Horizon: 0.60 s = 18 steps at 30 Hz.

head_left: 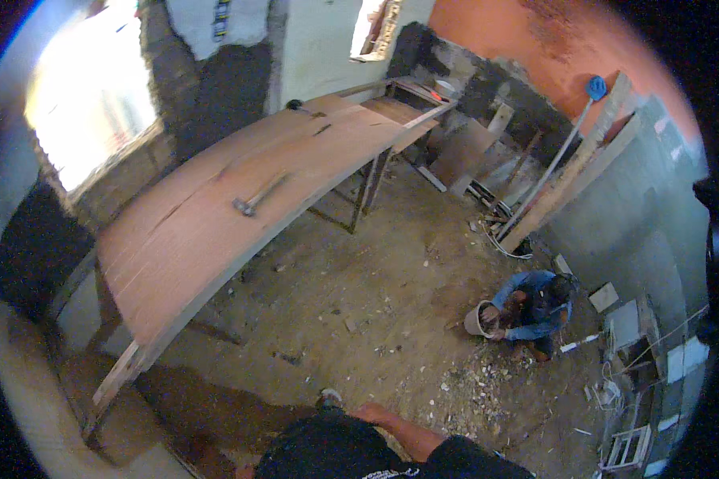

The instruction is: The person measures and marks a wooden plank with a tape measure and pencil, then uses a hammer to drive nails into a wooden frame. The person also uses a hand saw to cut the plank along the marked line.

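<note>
The wearer is looking down over a dirt floor point(335, 275). At 6 o'clock the right forearm is reaching in from the lower edge, and the right hand point(369, 413) is showing only in part beside the dark shirt point(319, 449); whether its grip is spread or pressed together cannot be told. The left hand is lying out of view, so its grip cannot be told either. A shoe point(328, 397) is poking out just beyond the shirt, near the right hand. Rubble point(459, 399) is spreading over the floor at 5 o'clock, the nearest loose stuff on the right hand's side.

At 4 o'clock a co-worker point(553, 318) in blue sleeves is crouching beyond the rubble, and both of that person's hands are touching a pale bucket point(473, 322), which is tilting. A white crate point(627, 447) is resting between 4 and 5 o'clock, by the wall.

A long wooden bench point(188, 227) is stretching from 8 o'clock round to 1, and a hammer point(247, 207) is lying on it toward 10. At 2 o'clock a blue-tipped pole point(547, 168) and a board point(574, 164) are leaning together.
</note>
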Available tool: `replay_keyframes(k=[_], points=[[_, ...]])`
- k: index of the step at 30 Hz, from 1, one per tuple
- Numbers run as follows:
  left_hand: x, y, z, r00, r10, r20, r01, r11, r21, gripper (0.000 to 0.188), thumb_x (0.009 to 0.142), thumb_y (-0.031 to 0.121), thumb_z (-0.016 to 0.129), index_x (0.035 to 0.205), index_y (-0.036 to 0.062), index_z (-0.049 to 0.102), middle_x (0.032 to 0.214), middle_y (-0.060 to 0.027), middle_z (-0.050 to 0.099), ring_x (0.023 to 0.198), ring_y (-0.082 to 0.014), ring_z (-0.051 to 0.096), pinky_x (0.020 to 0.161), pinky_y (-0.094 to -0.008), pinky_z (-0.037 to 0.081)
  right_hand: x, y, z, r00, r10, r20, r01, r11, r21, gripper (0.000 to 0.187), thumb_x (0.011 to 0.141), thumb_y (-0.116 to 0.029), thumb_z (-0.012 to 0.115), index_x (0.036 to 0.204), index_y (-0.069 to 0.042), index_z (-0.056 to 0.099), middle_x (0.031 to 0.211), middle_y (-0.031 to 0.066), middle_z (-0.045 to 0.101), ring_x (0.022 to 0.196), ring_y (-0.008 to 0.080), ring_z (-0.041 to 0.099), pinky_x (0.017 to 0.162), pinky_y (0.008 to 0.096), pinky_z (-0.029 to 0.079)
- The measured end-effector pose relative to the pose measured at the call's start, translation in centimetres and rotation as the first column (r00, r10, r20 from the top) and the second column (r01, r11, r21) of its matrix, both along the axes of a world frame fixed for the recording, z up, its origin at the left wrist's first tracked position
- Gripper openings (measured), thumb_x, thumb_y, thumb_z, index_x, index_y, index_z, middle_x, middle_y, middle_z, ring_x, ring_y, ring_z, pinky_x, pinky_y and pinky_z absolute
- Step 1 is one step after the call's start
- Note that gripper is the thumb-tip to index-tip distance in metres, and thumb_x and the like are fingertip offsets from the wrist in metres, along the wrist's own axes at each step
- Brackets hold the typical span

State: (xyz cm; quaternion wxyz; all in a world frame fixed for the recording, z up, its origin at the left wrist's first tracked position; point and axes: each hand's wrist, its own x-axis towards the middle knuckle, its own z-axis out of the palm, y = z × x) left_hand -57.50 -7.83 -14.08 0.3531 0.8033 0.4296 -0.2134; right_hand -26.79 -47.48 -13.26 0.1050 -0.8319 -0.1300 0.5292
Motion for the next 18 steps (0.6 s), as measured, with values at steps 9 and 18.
replay_keyframes(k=[9,18], points=[[11.6,-1.1,3.7,0.968,-0.246,-0.04,0.249,0.965,0.088,0.036,0.09,0.037,0.063,0.116,0.0134,0.071,0.108,-0.0165,0.071,0.098,-0.0372,0.067,0.084,-0.0449,0.054,4.3,-2.1,-0.5,0.919,-0.325,-0.223,0.378,0.888,0.261,0.059,0.087,-0.062,0.053,0.112,-0.012,0.072,0.106,0.0155,0.072,0.096,0.0317,0.068,0.085,0.0439,0.051],[20.3,-3.6,6.8,0.813,-0.575,0.093,0.565,0.817,0.112,0.036,0.09,0.036,0.063,0.116,0.0126,0.07,0.107,-0.0171,0.071,0.095,-0.0379,0.068,0.083,-0.0464,0.054,1.7,-8.2,-5.3,0.736,-0.502,-0.454,0.652,0.705,0.28,0.048,0.087,-0.049,0.059,0.104,-0.006,0.073,0.097,0.011,0.073,0.084,0.0238,0.067,0.079,0.0399,0.052]])
